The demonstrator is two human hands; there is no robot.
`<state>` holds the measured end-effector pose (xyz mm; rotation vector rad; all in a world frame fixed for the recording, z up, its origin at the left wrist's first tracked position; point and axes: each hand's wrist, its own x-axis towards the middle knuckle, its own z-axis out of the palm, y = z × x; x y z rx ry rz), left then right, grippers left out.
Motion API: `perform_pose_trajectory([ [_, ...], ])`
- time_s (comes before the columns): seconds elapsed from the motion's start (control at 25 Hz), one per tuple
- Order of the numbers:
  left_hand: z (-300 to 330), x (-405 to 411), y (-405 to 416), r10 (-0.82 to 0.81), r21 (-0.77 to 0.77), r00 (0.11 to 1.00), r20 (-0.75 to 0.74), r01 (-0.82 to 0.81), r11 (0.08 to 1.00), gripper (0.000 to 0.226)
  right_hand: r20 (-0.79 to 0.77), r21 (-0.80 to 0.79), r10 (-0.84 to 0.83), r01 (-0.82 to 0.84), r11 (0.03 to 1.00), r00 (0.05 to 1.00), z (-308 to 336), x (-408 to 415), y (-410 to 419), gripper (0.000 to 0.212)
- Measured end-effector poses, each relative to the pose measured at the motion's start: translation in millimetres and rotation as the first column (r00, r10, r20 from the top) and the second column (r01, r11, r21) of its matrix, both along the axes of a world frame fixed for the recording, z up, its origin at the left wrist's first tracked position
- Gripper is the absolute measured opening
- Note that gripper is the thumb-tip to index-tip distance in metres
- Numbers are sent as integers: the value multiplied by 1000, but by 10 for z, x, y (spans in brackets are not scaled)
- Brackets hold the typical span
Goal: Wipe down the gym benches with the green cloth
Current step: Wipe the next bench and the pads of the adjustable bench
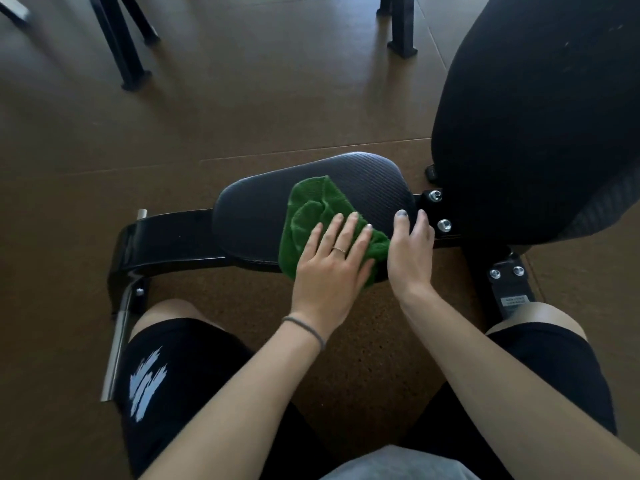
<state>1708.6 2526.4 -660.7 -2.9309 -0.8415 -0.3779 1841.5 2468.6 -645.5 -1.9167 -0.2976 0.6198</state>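
Green cloth (311, 216): lies bunched on the near right of the seat pad (252, 209) surface, pressed under the flat, straight fingers of the left hand (329, 261), long axis running far-to-near. Right hand (412, 251): rests just right of it on the pad's edge, fingers loosely curved, gripping nothing.

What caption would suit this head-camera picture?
Left hand presses the green cloth on the bench seat pad while right hand rests at its edge.
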Motion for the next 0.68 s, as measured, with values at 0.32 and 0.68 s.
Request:
perform_pose_trajectory([
  [0.32, 183, -904, 909, 260, -76, 955, 145, -251, 965, 47, 76, -48, -48, 51, 998, 996, 53, -82, 51, 66],
  [0.68, 261, -463, 723, 847, -664, 441, 297, -542, 516, 50, 13, 0, -49, 49, 999, 999, 30, -68, 38, 65],
])
